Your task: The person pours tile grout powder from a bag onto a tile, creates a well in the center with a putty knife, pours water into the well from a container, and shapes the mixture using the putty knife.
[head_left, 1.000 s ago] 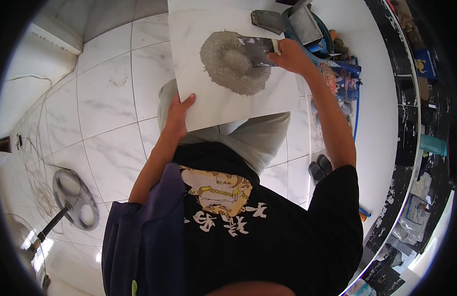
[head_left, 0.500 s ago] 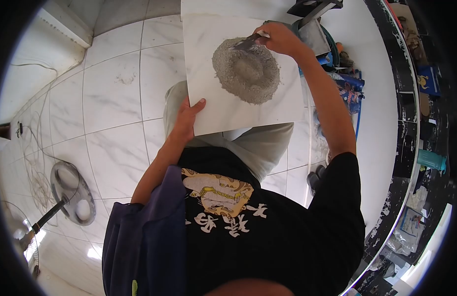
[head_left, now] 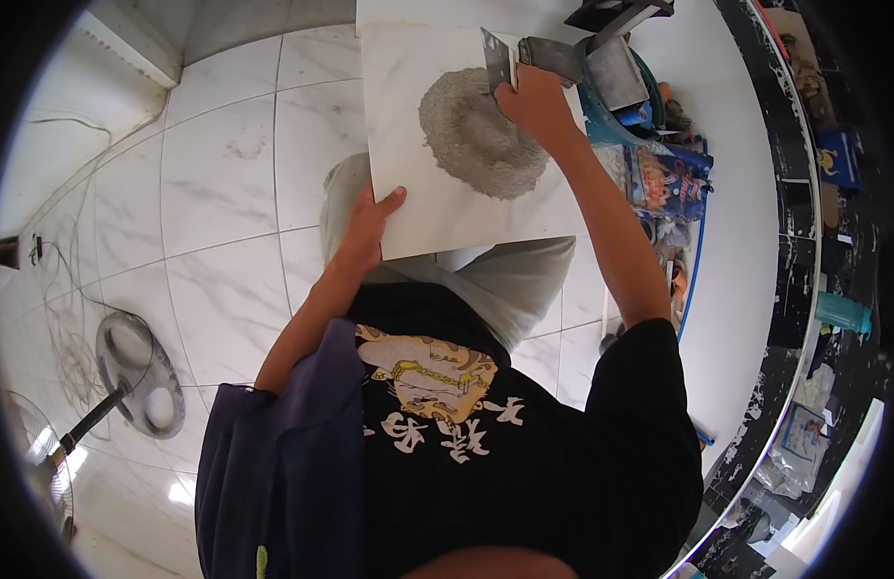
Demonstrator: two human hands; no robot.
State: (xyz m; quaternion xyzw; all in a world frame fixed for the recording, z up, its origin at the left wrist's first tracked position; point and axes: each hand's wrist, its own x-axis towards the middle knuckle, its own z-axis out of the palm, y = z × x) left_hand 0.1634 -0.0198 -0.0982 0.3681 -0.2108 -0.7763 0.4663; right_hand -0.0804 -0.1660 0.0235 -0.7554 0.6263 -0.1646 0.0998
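A pale marbled tile (head_left: 394,116) lies over my lap, and my left hand (head_left: 373,222) grips its near left corner, thumb on top. Spread on the tile is a round heap of grey cement mix (head_left: 457,159), with a smooth hollow in its middle. My right hand (head_left: 541,106) is closed around a putty knife (head_left: 496,64), its flat metal blade upright near the heap's far right edge. The handle is mostly hidden in my fingers. A dark rectangular block-like thing (head_left: 551,61) sits just beyond that hand, by the tile's far right edge.
To the right stand a teal bucket (head_left: 609,124) with a grey flat piece over it and a blue printed bag (head_left: 671,179). A fan base (head_left: 143,376) and loose cable (head_left: 75,357) are on the tiled floor at left. A cluttered black shelf (head_left: 795,289) runs along the right.
My right hand has swung closer and turned, bringing the putty knife's blade from lying low in the heap to upright at its far right edge. My left hand keeps its hold on the tile.
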